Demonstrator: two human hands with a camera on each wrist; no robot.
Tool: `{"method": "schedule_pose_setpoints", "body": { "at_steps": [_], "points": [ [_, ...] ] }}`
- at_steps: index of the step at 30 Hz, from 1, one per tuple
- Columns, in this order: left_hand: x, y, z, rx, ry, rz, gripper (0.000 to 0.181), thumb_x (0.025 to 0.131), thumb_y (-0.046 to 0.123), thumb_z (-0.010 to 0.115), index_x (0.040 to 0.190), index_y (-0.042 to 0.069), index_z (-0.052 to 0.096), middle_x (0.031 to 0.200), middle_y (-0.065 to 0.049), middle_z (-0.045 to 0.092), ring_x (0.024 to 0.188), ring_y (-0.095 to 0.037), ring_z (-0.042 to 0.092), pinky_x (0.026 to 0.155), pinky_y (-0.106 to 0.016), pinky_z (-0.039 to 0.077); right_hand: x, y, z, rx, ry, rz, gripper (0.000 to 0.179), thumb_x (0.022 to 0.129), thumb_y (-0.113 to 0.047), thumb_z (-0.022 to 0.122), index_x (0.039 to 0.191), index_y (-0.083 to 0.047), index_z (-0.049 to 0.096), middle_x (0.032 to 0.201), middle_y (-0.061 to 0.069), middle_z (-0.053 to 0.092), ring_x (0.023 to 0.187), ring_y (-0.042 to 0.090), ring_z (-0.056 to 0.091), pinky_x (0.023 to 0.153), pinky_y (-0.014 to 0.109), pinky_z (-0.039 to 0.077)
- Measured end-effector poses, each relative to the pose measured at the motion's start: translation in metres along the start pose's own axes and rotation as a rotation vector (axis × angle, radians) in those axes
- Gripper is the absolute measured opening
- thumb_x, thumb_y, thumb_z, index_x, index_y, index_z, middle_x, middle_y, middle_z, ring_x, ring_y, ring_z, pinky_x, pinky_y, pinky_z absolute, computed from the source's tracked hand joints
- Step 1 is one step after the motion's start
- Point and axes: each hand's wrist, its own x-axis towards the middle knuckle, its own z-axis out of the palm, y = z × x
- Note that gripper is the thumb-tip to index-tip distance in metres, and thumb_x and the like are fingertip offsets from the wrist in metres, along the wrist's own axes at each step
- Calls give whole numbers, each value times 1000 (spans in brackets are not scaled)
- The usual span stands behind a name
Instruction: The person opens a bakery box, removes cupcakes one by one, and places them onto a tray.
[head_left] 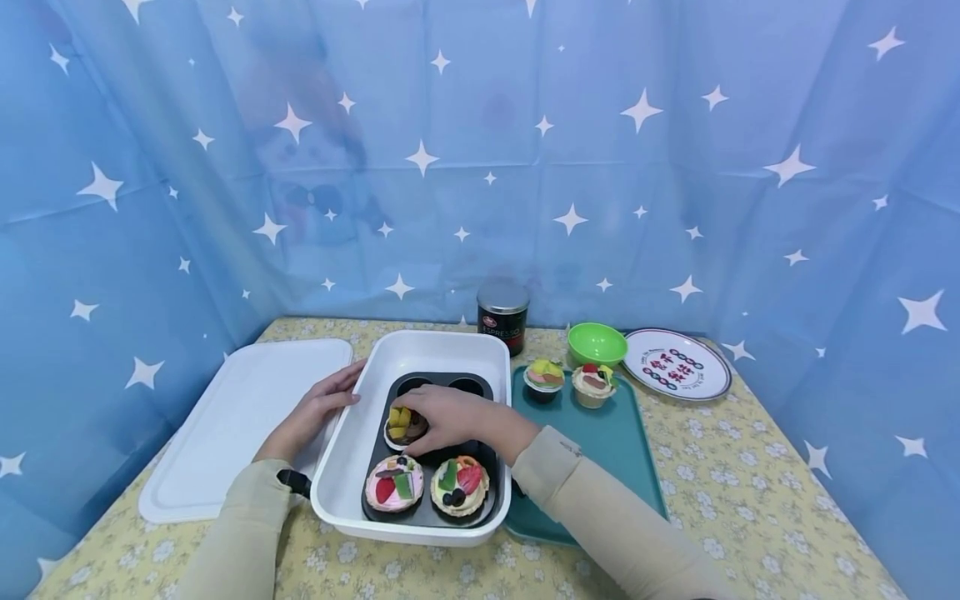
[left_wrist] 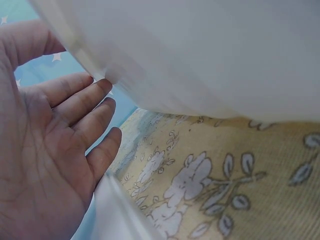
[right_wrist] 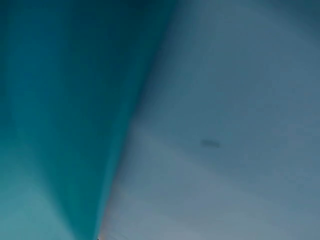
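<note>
A: How far along does this look?

B: Partway, I'd judge. Three cupcakes sit in the dark muffin pan (head_left: 441, 380) inside the white box (head_left: 420, 534): a pink cupcake (head_left: 394, 483) at seven o'clock, a cream cupcake (head_left: 459, 486) at five, a chocolate cupcake (head_left: 401, 425) at nine.

A: And the grip?

B: The right grip (head_left: 450, 419) curls round the chocolate cupcake — going in or coming out, I can't tell. The left grip (head_left: 315, 408) is loosely straight-fingered at the box's outer side, nine o'clock.

A: What remains?

B: A yellow-topped cupcake (head_left: 543, 381) and a red-topped cupcake (head_left: 593, 386) stand on the green tray (head_left: 600, 433) at the box's three o'clock. The pan's wells (head_left: 468, 386) at eleven and one look bare; the right grip mostly hides three. The white lid (head_left: 232, 425) lies off, at the box's nine o'clock.
</note>
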Motion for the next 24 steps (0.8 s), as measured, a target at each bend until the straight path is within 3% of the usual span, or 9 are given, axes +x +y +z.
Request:
{"method": "schedule_pose_setpoints", "body": {
  "at_steps": [14, 24],
  "points": [
    [1, -1, -1, -2, -4, 4, 68, 97, 18, 57, 160, 23, 31, 164, -6, 27, 149, -33, 27, 114, -54, 27, 0, 0, 0, -5, 13, -6, 70, 91, -51, 70, 147, -17, 49, 132, -3, 56, 116, 9, 53, 97, 27, 46],
    [1, -1, -2, 6, -13, -10, 67, 98, 20, 56, 160, 25, 31, 164, -6, 28, 148, -33, 30, 112, -52, 34, -1, 2, 2, -3, 27, -25, 69, 91, -52, 70, 147, -17, 50, 131, -5, 57, 114, 7, 52, 95, 26, 47]
  ]
}}
